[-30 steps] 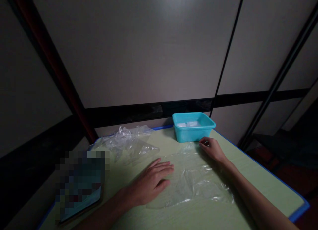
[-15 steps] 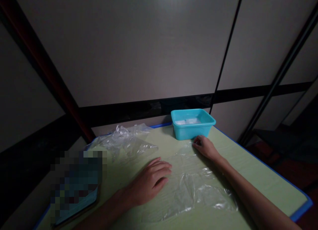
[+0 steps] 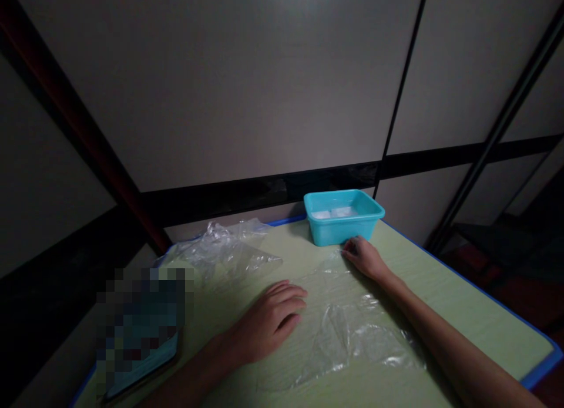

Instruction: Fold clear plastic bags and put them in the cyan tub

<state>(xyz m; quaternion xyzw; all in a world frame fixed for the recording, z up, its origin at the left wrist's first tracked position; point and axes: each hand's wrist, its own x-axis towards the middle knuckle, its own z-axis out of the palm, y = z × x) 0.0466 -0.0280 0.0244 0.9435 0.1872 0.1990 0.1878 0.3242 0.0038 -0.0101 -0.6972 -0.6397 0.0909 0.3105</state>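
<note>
A clear plastic bag (image 3: 348, 337) lies spread flat on the pale green table (image 3: 476, 331). My left hand (image 3: 275, 320) rests palm down at the bag's left edge, its fingers slightly apart and nothing gripped. At the bag's far corner, just in front of the turquoise basin (image 3: 342, 227), my right hand (image 3: 362, 258) has its fingertips pinched together on the plastic. White items (image 3: 342, 212) lie on the bottom of the basin; what they are is too small to tell.
Another crumpled clear plastic bag (image 3: 224, 249) lies at the back left of the table. A blurred-out flat object (image 3: 145, 337) is at the left edge. Behind the table stand pale panels (image 3: 264, 91) with a dark band.
The view has shifted slightly, so the table and basin sit a little differently in the picture. Both hands keep nearly the same places on the bag.
</note>
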